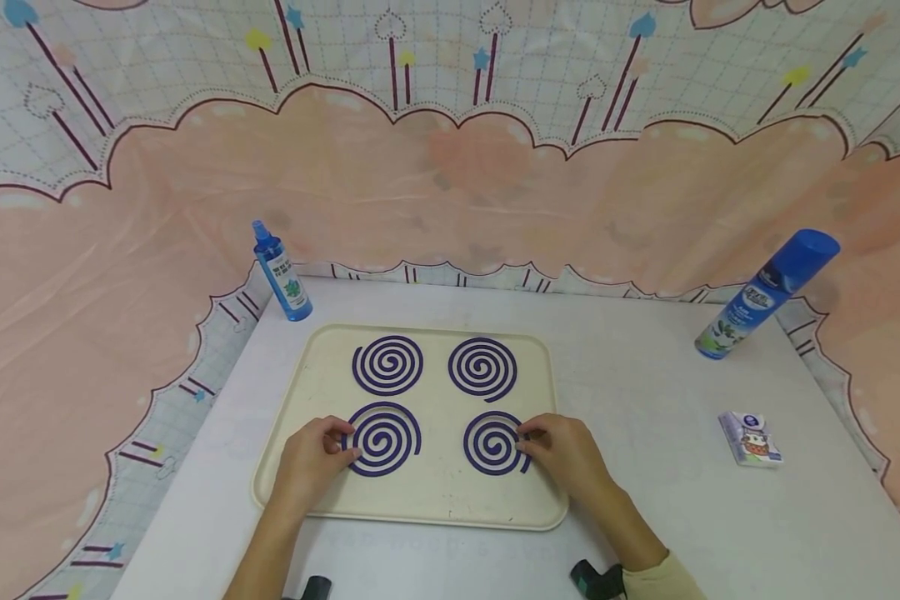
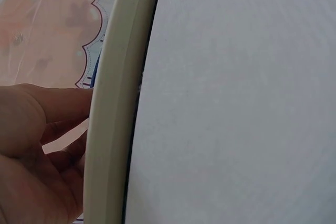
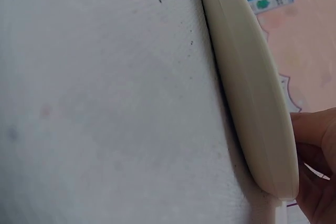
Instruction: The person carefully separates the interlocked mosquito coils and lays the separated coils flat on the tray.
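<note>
Four purple spiral mosquito coils is more than I count out, so: several purple mosquito coils lie flat on a cream tray. At the tray's front left, my left hand pinches the left edge of one mosquito coil between thumb and fingers. My right hand grips the right edge of the front-right mosquito coil in the same way. Behind them lie a back-left coil and a back-right coil. Both wrist views show the tray's side, which hides the coils and fingertips.
A blue spray bottle stands beyond the tray's back-left corner. At the right are a tall blue aerosol can and a small white-and-purple packet. The white table ends at a patterned cloth behind.
</note>
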`<state>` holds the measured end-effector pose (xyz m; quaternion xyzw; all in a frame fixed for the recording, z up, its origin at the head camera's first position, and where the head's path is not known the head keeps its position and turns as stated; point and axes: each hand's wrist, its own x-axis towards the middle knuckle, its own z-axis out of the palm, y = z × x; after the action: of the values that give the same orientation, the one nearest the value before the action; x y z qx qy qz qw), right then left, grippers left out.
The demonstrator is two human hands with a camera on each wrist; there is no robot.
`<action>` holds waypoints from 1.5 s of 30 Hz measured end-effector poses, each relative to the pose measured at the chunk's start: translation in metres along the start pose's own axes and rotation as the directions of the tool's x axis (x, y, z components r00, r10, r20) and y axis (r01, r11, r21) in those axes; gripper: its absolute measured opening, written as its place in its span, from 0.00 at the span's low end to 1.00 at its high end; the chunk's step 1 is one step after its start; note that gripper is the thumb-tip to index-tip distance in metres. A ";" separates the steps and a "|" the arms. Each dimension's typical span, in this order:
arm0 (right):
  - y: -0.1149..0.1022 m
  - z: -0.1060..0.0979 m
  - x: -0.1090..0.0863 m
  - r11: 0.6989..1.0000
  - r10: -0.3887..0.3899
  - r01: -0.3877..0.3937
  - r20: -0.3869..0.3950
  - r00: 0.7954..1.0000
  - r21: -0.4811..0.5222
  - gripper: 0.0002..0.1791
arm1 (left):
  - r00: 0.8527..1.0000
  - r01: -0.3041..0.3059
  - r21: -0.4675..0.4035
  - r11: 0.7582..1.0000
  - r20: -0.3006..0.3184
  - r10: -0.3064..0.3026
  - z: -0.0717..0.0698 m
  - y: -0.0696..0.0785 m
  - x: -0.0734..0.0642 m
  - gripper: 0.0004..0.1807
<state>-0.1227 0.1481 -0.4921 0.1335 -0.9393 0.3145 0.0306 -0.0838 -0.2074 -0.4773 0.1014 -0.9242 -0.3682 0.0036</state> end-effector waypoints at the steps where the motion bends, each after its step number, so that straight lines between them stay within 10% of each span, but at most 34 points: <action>1: 0.000 0.000 0.000 1.000 0.000 0.000 -0.004 1.000 -0.001 0.09 | 1.000 -0.002 0.003 1.000 0.000 0.002 0.000 0.000 0.000 0.16; 28: -0.001 -0.001 0.003 1.000 0.025 -0.025 0.044 0.999 0.010 0.14 | 1.000 -0.008 0.037 0.999 0.016 0.008 -0.002 -0.002 0.000 0.17; 36: 0.002 -0.016 0.007 0.994 0.046 -0.055 0.103 0.994 0.093 0.16 | 0.996 -0.092 0.063 0.994 0.006 0.092 -0.009 0.016 0.004 0.14; 45: -0.003 -0.040 0.021 0.994 0.020 -0.007 0.116 0.993 -0.110 0.19 | 0.953 -0.302 0.227 0.926 0.037 0.301 -0.014 0.057 0.021 0.18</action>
<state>-0.1435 0.1654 -0.4552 0.1435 -0.9562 0.2545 -0.0193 -0.1142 -0.1806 -0.4302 -0.0423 -0.9652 -0.2536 0.0479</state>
